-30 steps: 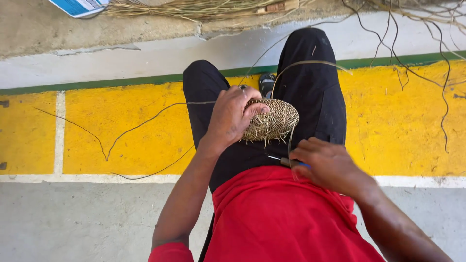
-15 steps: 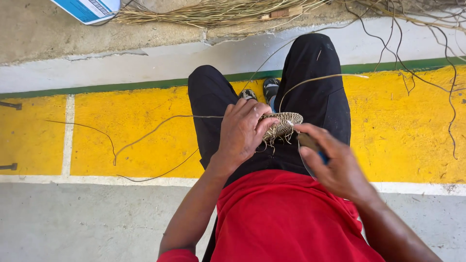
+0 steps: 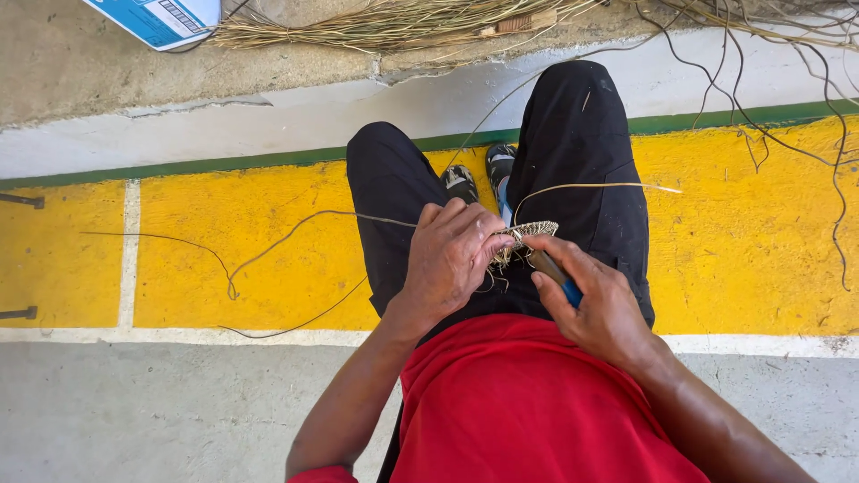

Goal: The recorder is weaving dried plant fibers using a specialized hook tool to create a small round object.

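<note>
A small woven piece of pale straw (image 3: 523, 234) sits just above the middle of the view, over the person's lap, with only its edge and a few loose fibre ends showing past the fingers. The left hand (image 3: 452, 259) wraps over it from about 8 o'clock, fingers curled tight on the weave, covering most of it. At 4 o'clock of the piece, touching its edge, the right hand (image 3: 595, 304) is closed around a slim tool with a blue handle (image 3: 557, 275), whose tip points up into the straw. A long thin fibre strand (image 3: 591, 187) arcs from the piece toward 2 o'clock, and another strand (image 3: 295, 234) trails off toward 9 o'clock, looping over the yellow painted floor band (image 3: 224, 259). Beneath the hands lie the black trousers (image 3: 582, 152), with the toes of two shoes (image 3: 479, 174) between the legs at 12 o'clock, and a red shirt (image 3: 528, 402) at 6 o'clock. Further out at 12 o'clock a bundle of dry straw (image 3: 394, 22) lies along the concrete ledge (image 3: 107, 80), with a blue and white box (image 3: 157, 18) at 11 o'clock.
</note>
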